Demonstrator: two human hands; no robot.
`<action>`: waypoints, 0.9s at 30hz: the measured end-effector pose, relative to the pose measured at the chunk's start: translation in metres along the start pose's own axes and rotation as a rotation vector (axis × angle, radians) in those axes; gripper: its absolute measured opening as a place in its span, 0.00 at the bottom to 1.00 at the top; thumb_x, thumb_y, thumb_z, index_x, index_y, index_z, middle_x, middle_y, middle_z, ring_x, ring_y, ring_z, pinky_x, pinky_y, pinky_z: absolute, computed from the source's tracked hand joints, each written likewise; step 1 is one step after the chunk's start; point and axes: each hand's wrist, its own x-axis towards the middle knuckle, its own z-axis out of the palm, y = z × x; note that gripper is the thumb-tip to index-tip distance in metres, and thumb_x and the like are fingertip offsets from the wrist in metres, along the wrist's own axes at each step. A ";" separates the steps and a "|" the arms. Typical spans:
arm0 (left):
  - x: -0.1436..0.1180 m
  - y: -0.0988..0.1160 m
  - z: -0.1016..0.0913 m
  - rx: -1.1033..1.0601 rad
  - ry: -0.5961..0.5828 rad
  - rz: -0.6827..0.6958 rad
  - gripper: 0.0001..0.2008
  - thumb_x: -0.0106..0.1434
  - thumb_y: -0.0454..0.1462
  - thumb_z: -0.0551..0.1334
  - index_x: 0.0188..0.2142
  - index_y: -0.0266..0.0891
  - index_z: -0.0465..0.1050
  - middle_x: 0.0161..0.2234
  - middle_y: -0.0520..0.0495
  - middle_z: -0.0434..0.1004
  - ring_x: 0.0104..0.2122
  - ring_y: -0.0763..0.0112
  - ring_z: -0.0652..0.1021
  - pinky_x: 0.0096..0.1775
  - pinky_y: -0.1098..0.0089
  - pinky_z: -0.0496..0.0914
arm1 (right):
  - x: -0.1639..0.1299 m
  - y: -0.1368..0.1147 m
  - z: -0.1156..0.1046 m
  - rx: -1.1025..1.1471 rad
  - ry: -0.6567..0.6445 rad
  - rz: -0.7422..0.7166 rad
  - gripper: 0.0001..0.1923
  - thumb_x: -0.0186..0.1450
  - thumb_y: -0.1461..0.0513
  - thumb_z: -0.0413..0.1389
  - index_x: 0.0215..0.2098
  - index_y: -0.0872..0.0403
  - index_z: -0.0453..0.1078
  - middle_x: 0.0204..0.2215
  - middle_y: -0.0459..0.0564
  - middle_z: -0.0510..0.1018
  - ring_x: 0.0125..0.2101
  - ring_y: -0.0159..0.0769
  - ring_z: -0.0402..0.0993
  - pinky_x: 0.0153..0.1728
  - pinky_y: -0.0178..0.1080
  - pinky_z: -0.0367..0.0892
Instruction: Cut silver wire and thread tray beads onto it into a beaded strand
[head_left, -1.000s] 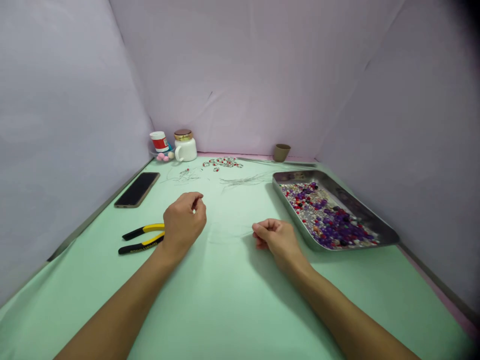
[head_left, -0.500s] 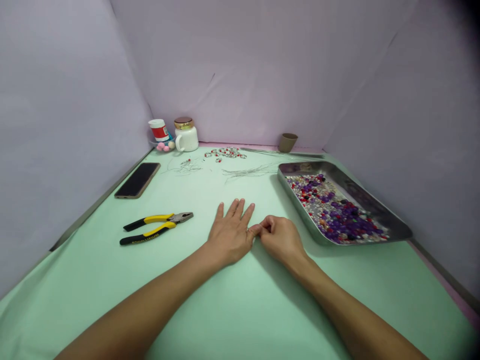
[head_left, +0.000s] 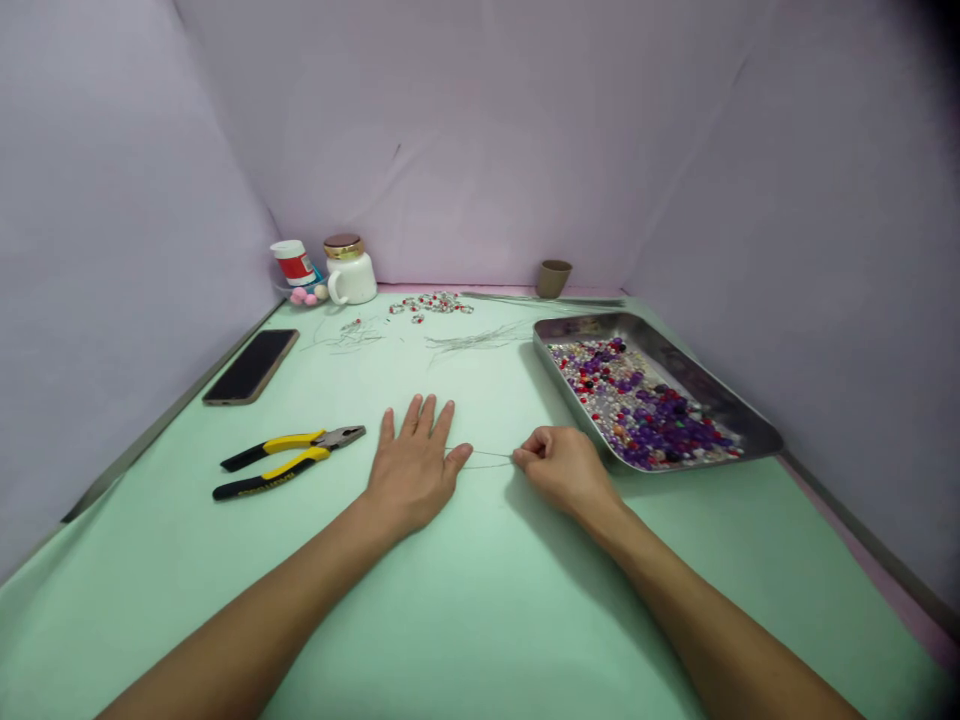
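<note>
The left hand (head_left: pixel 414 468) lies flat on the green table (head_left: pixel 480 600), palm down, fingers spread and holding nothing, though it presses on one end of a thin wire (head_left: pixel 486 455). The right hand (head_left: pixel 564 470) is curled into a loose fist just beside it, thumb and forefinger pinched on the wire's other end, so the strand runs taut across the short gap between the two hands, low over the cloth. Left of the flat hand, near but apart, a pair of yellow-handled pliers (head_left: pixel 289 463) rests with its nose toward the hands. To the right, close by the pinching hand, stands a metal tray (head_left: pixel 739 418) full of beads — purple, red and pale ones mixed. Farther back lie a dark phone (head_left: pixel 250 366), loose wire strands (head_left: pixel 472 340), a white jar (head_left: pixel 349 270) and a small brown cup (head_left: pixel 553 278) by the wall.
</note>
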 end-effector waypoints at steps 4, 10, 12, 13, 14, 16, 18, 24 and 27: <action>-0.003 -0.011 -0.010 -0.082 0.197 -0.154 0.28 0.63 0.46 0.40 0.56 0.32 0.54 0.58 0.35 0.54 0.58 0.54 0.51 0.54 0.48 0.45 | 0.003 0.003 -0.003 0.126 -0.046 -0.009 0.08 0.50 0.60 0.53 0.16 0.55 0.67 0.14 0.44 0.71 0.17 0.29 0.63 0.17 0.31 0.53; -0.008 -0.010 -0.047 -0.702 0.442 -0.163 0.13 0.59 0.40 0.52 0.37 0.38 0.72 0.38 0.46 0.74 0.37 0.66 0.72 0.39 0.68 0.66 | -0.005 -0.007 -0.004 0.414 -0.209 -0.076 0.07 0.51 0.61 0.53 0.18 0.55 0.67 0.13 0.44 0.70 0.15 0.27 0.61 0.16 0.29 0.54; -0.012 -0.003 -0.051 -0.871 0.154 -0.191 0.10 0.54 0.40 0.57 0.30 0.38 0.74 0.27 0.49 0.75 0.27 0.70 0.72 0.30 0.72 0.66 | -0.010 -0.014 -0.005 0.509 -0.295 -0.085 0.05 0.50 0.62 0.54 0.19 0.56 0.66 0.14 0.44 0.71 0.17 0.27 0.63 0.18 0.29 0.57; -0.013 0.001 -0.051 -0.932 0.002 -0.198 0.09 0.52 0.39 0.58 0.27 0.38 0.74 0.23 0.51 0.73 0.24 0.72 0.71 0.26 0.73 0.64 | -0.013 -0.017 -0.006 0.554 -0.333 -0.082 0.05 0.50 0.63 0.55 0.19 0.56 0.66 0.15 0.44 0.71 0.17 0.27 0.64 0.18 0.29 0.57; -0.015 0.004 -0.050 -0.974 -0.121 -0.200 0.08 0.51 0.39 0.59 0.25 0.37 0.74 0.20 0.52 0.72 0.21 0.74 0.69 0.24 0.73 0.62 | -0.015 -0.020 -0.006 0.603 -0.364 -0.072 0.05 0.50 0.63 0.55 0.19 0.57 0.66 0.15 0.44 0.71 0.17 0.26 0.64 0.19 0.29 0.58; -0.017 0.009 -0.046 -1.021 -0.241 -0.206 0.07 0.49 0.37 0.59 0.22 0.37 0.74 0.17 0.54 0.68 0.18 0.76 0.65 0.22 0.74 0.58 | -0.017 -0.025 -0.006 0.729 -0.406 -0.031 0.05 0.50 0.63 0.56 0.20 0.57 0.66 0.14 0.44 0.71 0.17 0.26 0.65 0.20 0.29 0.61; -0.017 0.012 -0.044 -1.070 -0.256 -0.237 0.07 0.48 0.36 0.59 0.19 0.36 0.72 0.14 0.55 0.64 0.17 0.78 0.62 0.21 0.74 0.56 | -0.018 -0.027 -0.003 0.873 -0.438 0.018 0.07 0.50 0.61 0.57 0.21 0.58 0.67 0.14 0.43 0.71 0.17 0.26 0.67 0.22 0.30 0.64; -0.018 0.017 -0.038 -1.199 -0.292 -0.258 0.08 0.49 0.34 0.58 0.15 0.36 0.68 0.09 0.58 0.57 0.13 0.82 0.56 0.17 0.76 0.50 | -0.018 -0.028 0.006 1.130 -0.453 0.071 0.13 0.45 0.61 0.62 0.28 0.58 0.68 0.19 0.43 0.74 0.20 0.28 0.71 0.27 0.34 0.68; -0.019 0.016 -0.030 -1.251 -0.284 -0.331 0.08 0.51 0.36 0.58 0.18 0.36 0.67 0.08 0.58 0.58 0.10 0.82 0.56 0.14 0.77 0.50 | -0.020 -0.028 0.008 1.171 -0.445 0.097 0.20 0.43 0.62 0.64 0.33 0.57 0.67 0.23 0.44 0.75 0.22 0.28 0.72 0.29 0.34 0.69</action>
